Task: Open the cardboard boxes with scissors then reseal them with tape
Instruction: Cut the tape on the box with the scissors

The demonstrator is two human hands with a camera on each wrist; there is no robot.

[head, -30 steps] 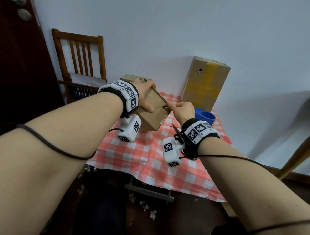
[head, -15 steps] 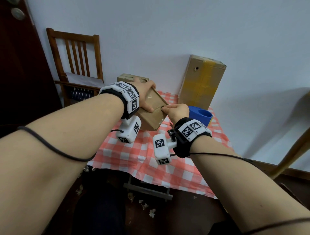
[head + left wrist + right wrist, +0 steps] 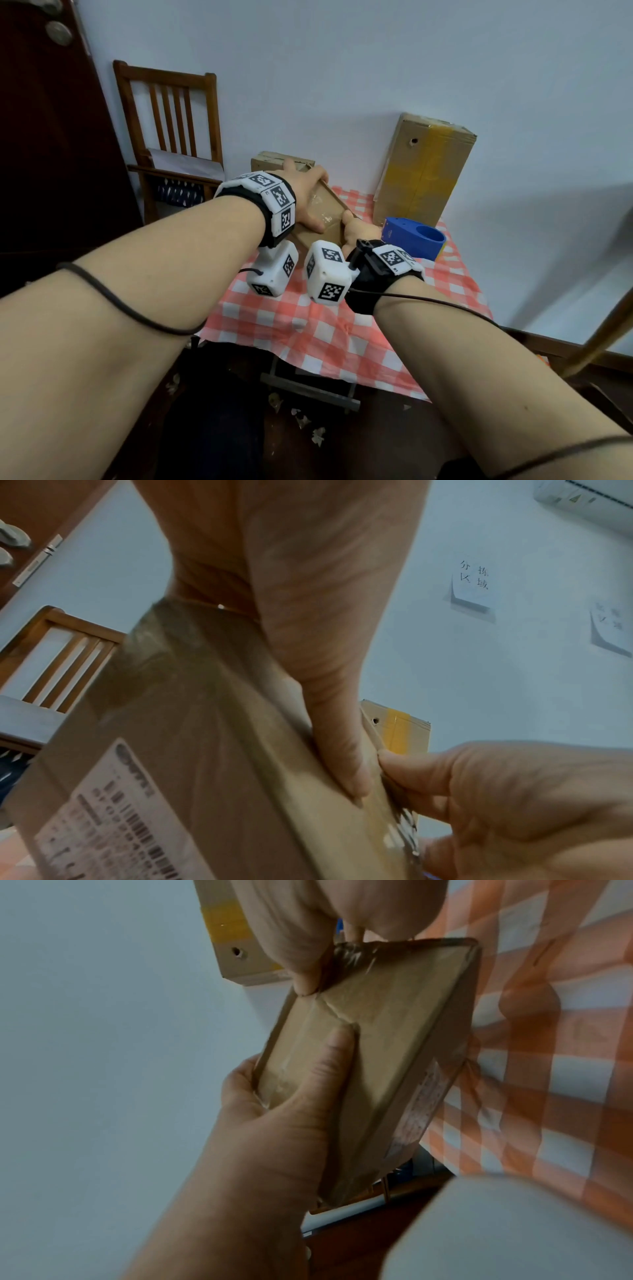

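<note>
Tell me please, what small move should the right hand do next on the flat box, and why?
Probably keep peeling: the right hand pinches crinkled clear tape at the end edge of the flat box, which the left hand grips tilted above the checked cloth. Pulling the strip along the edge would likely free the flap. No scissors are visible.

Near half of the checked tablecloth (image 3: 342,329) lies bare, open room for a hand to pass. Far side is crowded: tall cardboard box (image 3: 424,171) against the wall, blue tape dispenser (image 3: 416,238) just before it, wooden chair (image 3: 171,137) flanking the left edge.
</note>
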